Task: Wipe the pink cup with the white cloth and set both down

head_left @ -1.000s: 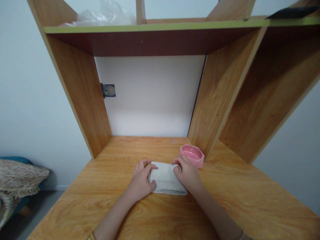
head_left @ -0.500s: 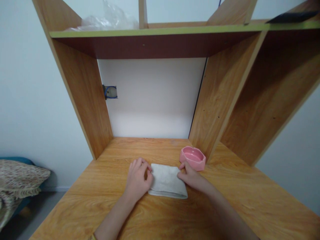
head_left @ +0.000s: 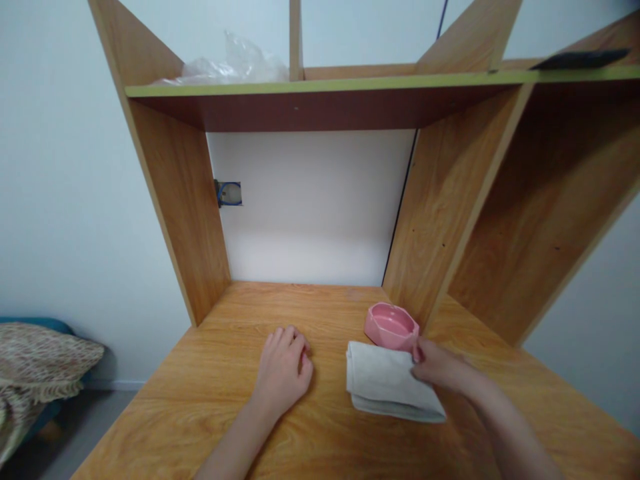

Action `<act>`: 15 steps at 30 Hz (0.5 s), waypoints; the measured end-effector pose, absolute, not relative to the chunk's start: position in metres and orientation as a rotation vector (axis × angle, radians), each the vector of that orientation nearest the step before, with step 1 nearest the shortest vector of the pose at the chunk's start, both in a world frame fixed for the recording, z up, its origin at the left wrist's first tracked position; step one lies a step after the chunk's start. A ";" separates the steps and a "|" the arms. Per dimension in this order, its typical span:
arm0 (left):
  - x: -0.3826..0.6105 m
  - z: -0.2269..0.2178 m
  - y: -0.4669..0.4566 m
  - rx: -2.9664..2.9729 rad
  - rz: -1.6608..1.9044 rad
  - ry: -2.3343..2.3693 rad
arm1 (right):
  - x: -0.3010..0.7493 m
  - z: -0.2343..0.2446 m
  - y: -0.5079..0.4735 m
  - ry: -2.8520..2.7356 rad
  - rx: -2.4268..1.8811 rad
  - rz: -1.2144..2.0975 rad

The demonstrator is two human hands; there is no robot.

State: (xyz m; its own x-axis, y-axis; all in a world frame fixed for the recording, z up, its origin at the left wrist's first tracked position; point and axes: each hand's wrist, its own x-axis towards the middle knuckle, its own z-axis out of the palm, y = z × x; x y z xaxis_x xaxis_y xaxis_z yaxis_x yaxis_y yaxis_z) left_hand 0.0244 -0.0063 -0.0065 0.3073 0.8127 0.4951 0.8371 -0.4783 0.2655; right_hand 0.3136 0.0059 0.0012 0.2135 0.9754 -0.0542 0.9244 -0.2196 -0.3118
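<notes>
A folded pale grey cloth (head_left: 390, 380) is in the middle right of the head view, over the wooden desk. My right hand (head_left: 435, 363) pinches its far right corner between thumb and fingers. Behind the cloth stands a pink angular bowl (head_left: 391, 327), close to my right fingertips; its inside looks bare. To the left of the cloth, my left hand (head_left: 285, 367) rests on the desk top (head_left: 320, 427). Its fingers are loosely bent and a little apart, holding nothing. A gap of wood separates it from the cloth.
Wooden side panels (head_left: 175, 200) and a shelf (head_left: 320, 110) frame the desk. Crumpled clear plastic (head_left: 235, 63) and a dark flat object (head_left: 580, 60) lie on the shelf. An uncovered socket box (head_left: 230, 193) sits in the back wall. A patterned fringed cloth (head_left: 45, 353) is at far left.
The folded cloth has moved right and slightly nearer in my right hand. My left hand has let go of its left edge and stays on the desk. The view has shifted slightly.
</notes>
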 end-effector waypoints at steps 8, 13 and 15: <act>0.027 -0.008 -0.008 -2.580 -0.771 -1.546 | 0.338 0.003 0.004 -1.619 -2.555 0.116; 0.028 -0.011 -0.008 -2.602 -0.758 -1.567 | 0.334 0.005 0.001 -1.660 -2.609 0.036; 0.027 -0.012 -0.007 -2.623 -0.768 -1.581 | 0.321 0.016 -0.003 -1.623 -2.601 -0.072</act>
State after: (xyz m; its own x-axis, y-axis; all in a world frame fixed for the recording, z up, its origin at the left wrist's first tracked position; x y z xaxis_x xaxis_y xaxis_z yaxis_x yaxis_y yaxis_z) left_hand 0.0274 -0.0065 -0.0123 0.3801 0.8359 0.3960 0.8283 -0.4982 0.2566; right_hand 0.3212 -0.0027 0.0155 0.4397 0.8947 0.0791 0.8981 -0.4380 -0.0386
